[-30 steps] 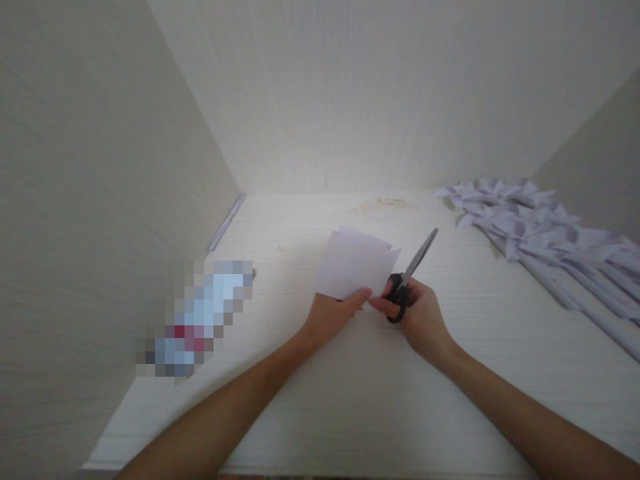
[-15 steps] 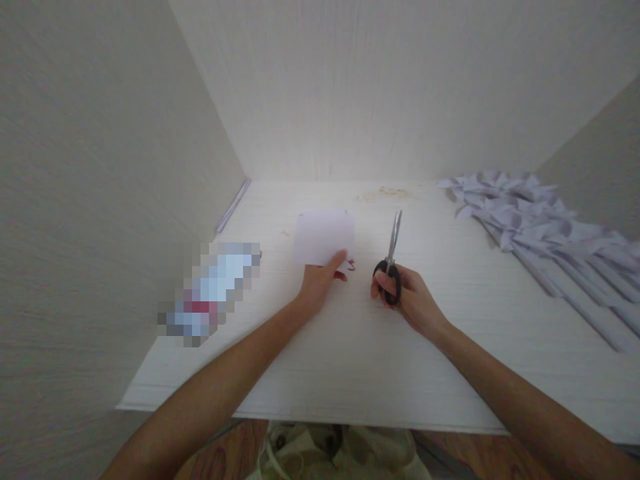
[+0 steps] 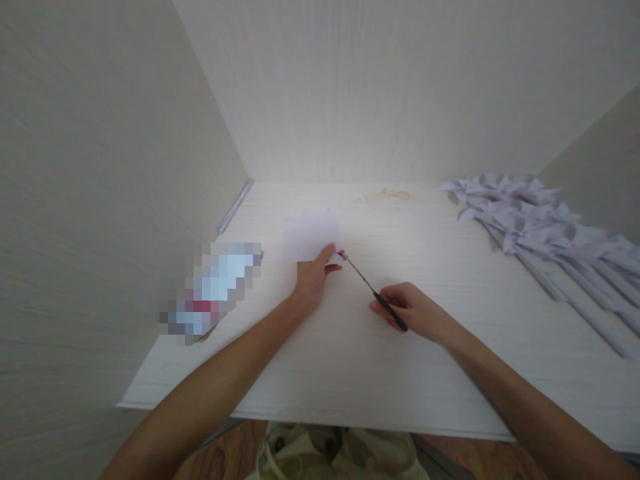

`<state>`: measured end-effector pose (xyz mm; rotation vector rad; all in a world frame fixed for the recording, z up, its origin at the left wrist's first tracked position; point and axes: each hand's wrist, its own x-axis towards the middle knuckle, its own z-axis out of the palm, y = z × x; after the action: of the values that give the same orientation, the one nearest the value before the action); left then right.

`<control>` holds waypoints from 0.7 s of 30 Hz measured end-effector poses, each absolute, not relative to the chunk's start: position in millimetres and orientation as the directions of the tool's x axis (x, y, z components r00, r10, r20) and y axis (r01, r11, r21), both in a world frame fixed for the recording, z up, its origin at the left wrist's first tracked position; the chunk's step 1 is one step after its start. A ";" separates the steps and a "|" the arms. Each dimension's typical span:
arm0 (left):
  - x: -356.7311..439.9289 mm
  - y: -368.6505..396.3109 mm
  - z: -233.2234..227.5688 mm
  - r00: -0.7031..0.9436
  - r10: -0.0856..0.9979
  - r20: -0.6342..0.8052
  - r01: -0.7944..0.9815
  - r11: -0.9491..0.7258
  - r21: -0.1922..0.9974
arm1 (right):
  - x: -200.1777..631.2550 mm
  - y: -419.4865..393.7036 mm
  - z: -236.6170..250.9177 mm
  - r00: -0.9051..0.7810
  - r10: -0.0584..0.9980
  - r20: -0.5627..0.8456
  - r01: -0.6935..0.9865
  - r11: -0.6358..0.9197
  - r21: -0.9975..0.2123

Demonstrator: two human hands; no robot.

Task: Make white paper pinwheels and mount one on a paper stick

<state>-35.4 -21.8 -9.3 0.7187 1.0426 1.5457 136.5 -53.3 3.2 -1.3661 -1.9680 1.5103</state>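
The right hand point(image 3: 415, 313) has its grip closed round the black handles of a pair of scissors point(image 3: 373, 290), fingers curled over them so the handle loops are mostly hidden. The thin blades run up and to the left, and their tips reach the near right corner of a white paper sheet point(image 3: 310, 235). Whether the blades are parted or together cannot be made out; they read as one thin line. The left hand point(image 3: 313, 280) pinches the near edge of the sheet between thumb and fingers, and a small red mark shows just beside the thumb, too small to tell what it is.

The sheet sits toward the far left part of the white tabletop point(image 3: 350, 360). A blurred-out object point(image 3: 213, 290) lies near the left edge. A row of folded paper pinwheels on sticks point(image 3: 545, 233) stretches along the right side, cut off by the picture's right border. Walls close in on the left, far and right sides; the middle and near edge of the tabletop are bare.
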 end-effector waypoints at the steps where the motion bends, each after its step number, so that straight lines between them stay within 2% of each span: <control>1: -34.9 -22.3 -9.6 -0.226 0.971 -0.076 -0.431 -0.030 0.902 | 136.3 -53.3 3.0 -0.495 0.818 -0.292 0.498 -0.008 -0.867; 6: -34.1 -24.0 -9.7 -0.222 0.973 -0.061 -0.376 -0.028 0.926 | 135.9 -53.0 2.3 -0.492 0.822 -0.288 0.513 0.006 -0.858; 21: -33.6 -23.5 -11.4 -0.223 0.974 -0.045 -0.373 -0.042 0.927 | 136.5 -52.1 1.2 -0.490 0.808 -0.327 0.545 -0.009 -0.838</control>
<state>-33.6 -23.5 -11.4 0.7992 1.0750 1.5302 136.5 -52.1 1.2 -1.4218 -2.0142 1.4992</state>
